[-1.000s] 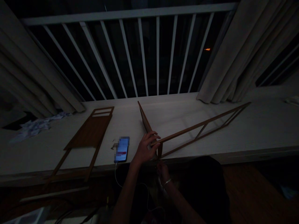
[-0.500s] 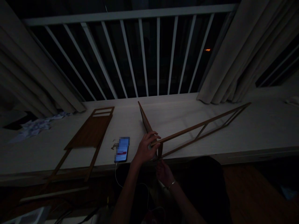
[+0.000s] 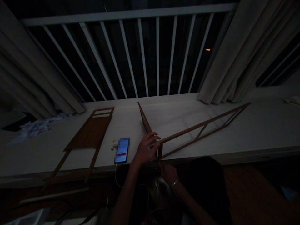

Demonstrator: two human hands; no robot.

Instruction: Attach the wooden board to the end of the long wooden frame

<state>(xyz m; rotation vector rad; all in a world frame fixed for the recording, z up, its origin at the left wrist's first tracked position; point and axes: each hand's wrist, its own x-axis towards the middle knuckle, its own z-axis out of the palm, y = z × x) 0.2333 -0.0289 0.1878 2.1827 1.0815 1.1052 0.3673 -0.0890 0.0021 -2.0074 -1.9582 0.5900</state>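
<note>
A wooden frame [image 3: 187, 130] with long rails and crossbars stands angled on the white ledge, joined to a wooden panel [image 3: 145, 120] seen nearly edge-on. My left hand [image 3: 147, 147] grips the corner where these two meet, thumb and fingers wrapped round the wood. Just below that corner, past the ledge's front edge, my right hand [image 3: 169, 173] is closed. A small thin tip shows between its fingers and the wood, too dark to name. Left of my hands lies a phone [image 3: 122, 151] with a lit screen and a white cable, small metal pieces [image 3: 114, 146] beside it.
A second slatted wooden piece with legs [image 3: 87, 132] lies flat at left, its legs overhanging the ledge [image 3: 182, 154]. White railing bars [image 3: 157, 56] and curtains [image 3: 220, 62] stand behind. Crumpled cloth or paper [image 3: 35, 127] lies far left. My dark-clothed knee [image 3: 206, 184] is below.
My right hand has shifted slightly right and turned, its fingers now closed below the corner with a thin tip showing. My left hand keeps its grip, and the frame stays in place.
</note>
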